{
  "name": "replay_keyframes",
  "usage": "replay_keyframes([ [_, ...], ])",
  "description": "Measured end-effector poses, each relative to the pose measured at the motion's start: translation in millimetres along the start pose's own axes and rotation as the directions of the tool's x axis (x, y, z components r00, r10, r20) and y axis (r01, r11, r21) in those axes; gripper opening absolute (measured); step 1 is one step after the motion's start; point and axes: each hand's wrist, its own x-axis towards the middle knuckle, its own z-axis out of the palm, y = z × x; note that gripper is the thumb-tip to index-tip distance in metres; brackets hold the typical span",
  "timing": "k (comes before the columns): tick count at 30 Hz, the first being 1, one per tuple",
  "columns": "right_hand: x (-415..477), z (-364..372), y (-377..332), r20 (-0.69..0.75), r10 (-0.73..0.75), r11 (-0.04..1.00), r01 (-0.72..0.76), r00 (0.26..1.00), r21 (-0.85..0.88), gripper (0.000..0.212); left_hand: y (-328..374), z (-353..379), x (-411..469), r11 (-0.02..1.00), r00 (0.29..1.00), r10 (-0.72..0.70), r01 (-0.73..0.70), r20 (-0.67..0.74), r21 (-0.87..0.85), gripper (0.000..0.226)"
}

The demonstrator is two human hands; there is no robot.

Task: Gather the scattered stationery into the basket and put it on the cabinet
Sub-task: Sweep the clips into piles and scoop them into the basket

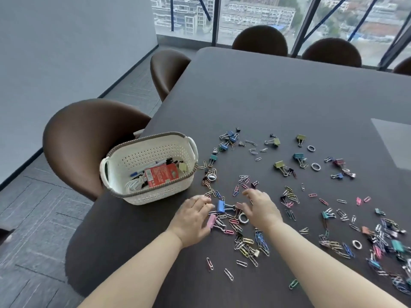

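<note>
A white perforated basket [155, 192] stands at the table's left edge, holding pens, a red packet and a white cable. Coloured paper clips and binder clips [287, 172] lie scattered over the dark table [278, 96]. My left hand [192, 218] and my right hand [261, 207] rest palm down on either side of a small heap with a blue binder clip [220, 206], a pink binder clip [211, 221] and a metal ring [243, 218]. Fingers of both hands are spread and curve inward around the heap. Neither hand has lifted anything.
Brown chairs stand around the table: one [89, 141] right behind the basket, another [166, 72] farther back, two more [260, 40] by the windows. A pale sheet [395, 141] lies at the right. A dense pile of clips [391, 247] sits at the right edge.
</note>
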Motion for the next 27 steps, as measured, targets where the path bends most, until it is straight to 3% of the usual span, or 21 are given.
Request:
replay_keyframes([
  [3, -21.1, 10.2, 29.2, 0.042, 0.040, 0.995, -0.037, 0.998, -0.089, 0.048, 12.8, 26.5, -15.6, 0.996, 0.911, -0.088, 0.066, 0.403, 0.067, 0.097],
  [4, -28.3, 12.7, 36.4, 0.050, 0.046, 0.992, -0.040, 0.998, -0.116, 0.053, 14.9, 34.6, -23.0, 0.996, 0.896, -0.081, 0.061, 0.437, 0.058, 0.106],
  [7, -48.8, 21.2, 52.3, 0.133, 0.022, 0.984, 0.001, 0.991, -0.176, 0.075, 19.1, 50.6, -37.0, 0.995, 0.900, -0.041, -0.004, 0.435, 0.104, 0.113],
  [11, -67.1, 39.7, 65.3, 0.247, -0.048, 0.959, 0.114, 0.968, -0.259, 0.099, 28.5, 55.6, -26.7, 0.983, 0.899, -0.128, 0.058, 0.419, 0.175, 0.111],
  [13, -68.3, 49.5, 71.2, 0.239, -0.060, 0.943, 0.133, 0.969, -0.304, 0.098, 35.0, 60.1, -17.4, 0.984, 0.903, -0.154, 0.104, 0.401, 0.143, 0.109],
  [20, -42.6, 52.0, 75.2, 0.062, -0.024, 0.982, 0.035, 0.998, -0.188, 0.081, 53.7, 60.9, 15.6, 0.948, 0.882, -0.317, 0.290, 0.349, 0.127, 0.084],
  [23, -44.6, 45.1, 80.6, 0.011, -0.032, 0.992, 0.033, 0.999, -0.122, 0.075, 50.5, 60.1, 7.4, 0.973, 0.913, -0.231, 0.215, 0.336, 0.084, 0.091],
  [27, -71.4, 37.7, 95.8, -0.016, -0.023, 0.983, 0.020, 1.000, -0.182, 0.073, 44.6, 65.7, -17.4, 0.983, 0.953, 0.004, -0.059, 0.302, 0.175, 0.095],
])
